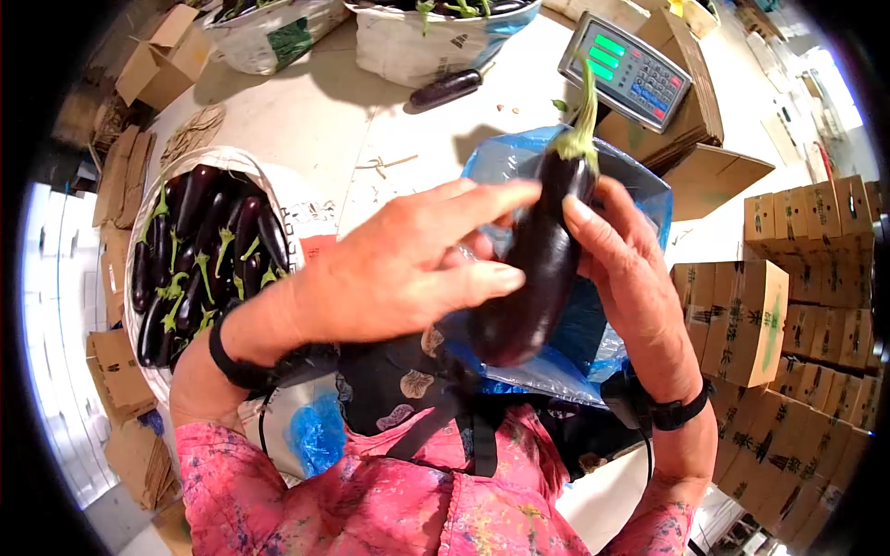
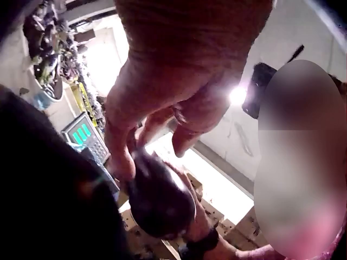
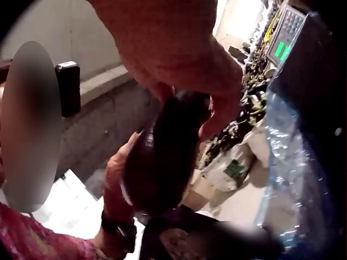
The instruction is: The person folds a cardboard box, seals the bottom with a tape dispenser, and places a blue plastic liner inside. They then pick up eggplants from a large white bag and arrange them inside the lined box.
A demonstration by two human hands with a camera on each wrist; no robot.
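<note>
A dark purple eggplant (image 1: pixel 538 269) is held up in front of the body in the head view, its green stem upward and its rounded end down toward the left. My right hand (image 1: pixel 630 250) grips it from the right near the stem end, the thumb lying across its front. The left hand (image 1: pixel 389 264), slightly blurred, comes from the other side with index finger and thumb stretched out, their tips overlapping the eggplant's left edge. In the left wrist view the fingers of that hand hang loosely over the eggplant (image 2: pixel 162 197). Below it is a blue plastic bag (image 1: pixel 640 176), spread wide.
At the left stands a white woven sack (image 1: pixel 144 213) full of eggplants. Behind are a similar white sack (image 1: pixel 408 46) and a loose eggplant (image 1: pixel 445 88) on the table. A digital scale (image 1: pixel 626 74) sits at back right, with stacked cardboard boxes (image 1: pixel 732 320) along the right.
</note>
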